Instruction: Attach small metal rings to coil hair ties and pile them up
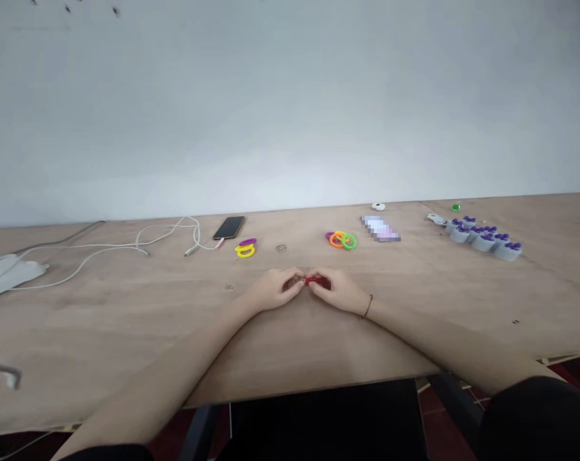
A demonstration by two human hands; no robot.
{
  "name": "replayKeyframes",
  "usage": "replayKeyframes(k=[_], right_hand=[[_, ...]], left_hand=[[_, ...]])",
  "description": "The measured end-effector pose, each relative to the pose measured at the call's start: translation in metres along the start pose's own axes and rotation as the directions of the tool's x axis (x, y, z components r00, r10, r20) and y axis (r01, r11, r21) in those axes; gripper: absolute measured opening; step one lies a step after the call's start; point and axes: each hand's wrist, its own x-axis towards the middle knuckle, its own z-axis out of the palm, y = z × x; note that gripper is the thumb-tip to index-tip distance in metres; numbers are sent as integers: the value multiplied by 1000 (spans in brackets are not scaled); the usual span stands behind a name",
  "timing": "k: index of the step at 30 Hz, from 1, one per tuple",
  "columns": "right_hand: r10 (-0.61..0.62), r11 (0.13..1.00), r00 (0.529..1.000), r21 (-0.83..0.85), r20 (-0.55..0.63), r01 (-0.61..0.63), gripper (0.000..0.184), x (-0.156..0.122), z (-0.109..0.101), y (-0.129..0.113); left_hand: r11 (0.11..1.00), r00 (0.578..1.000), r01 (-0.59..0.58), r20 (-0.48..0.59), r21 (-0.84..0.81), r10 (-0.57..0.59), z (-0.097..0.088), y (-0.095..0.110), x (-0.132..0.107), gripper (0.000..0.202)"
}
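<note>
A red spiral coil band (314, 280) is held just above the table by my right hand (338, 291), its fingers pinched around it. My left hand (276, 289) is closed at the coil's left end, fingertips meeting those of the right. A tiny silvery piece shows between the left fingertips, too small to make out. Beyond my hands lies a small heap of metal rings (281, 248). To its left rest yellow coil bands (245, 251) and a purple coil band (248, 242). On the right, an orange coil band (337, 239) overlaps a green coil band (349, 241).
A dark phone (230, 227) is plugged into a white cable (206, 247). Another phone (380, 228), pixelated, lies back right near a white oval object (378, 207). Several grey containers with purple tops (484, 242) stand at the right. A white power strip (11, 275) sits far left.
</note>
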Motion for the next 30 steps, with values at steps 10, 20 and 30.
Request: replayKeyframes(k=[10,20,30], right_hand=[[-2,1000,1000,-11,5,2,19,0,0,0],[-67,997,997,-36,33,69,19,-1,0,0],[-4,999,999,48,-44,6,26,-1,-1,-1]], left_hand=[[994,995,10,-100,111,1,3,-1,1,23],[980,967,189,-159,-68,-198,11,10,2,28],[991,990,104,-108,86,-95,5,2,2,24]])
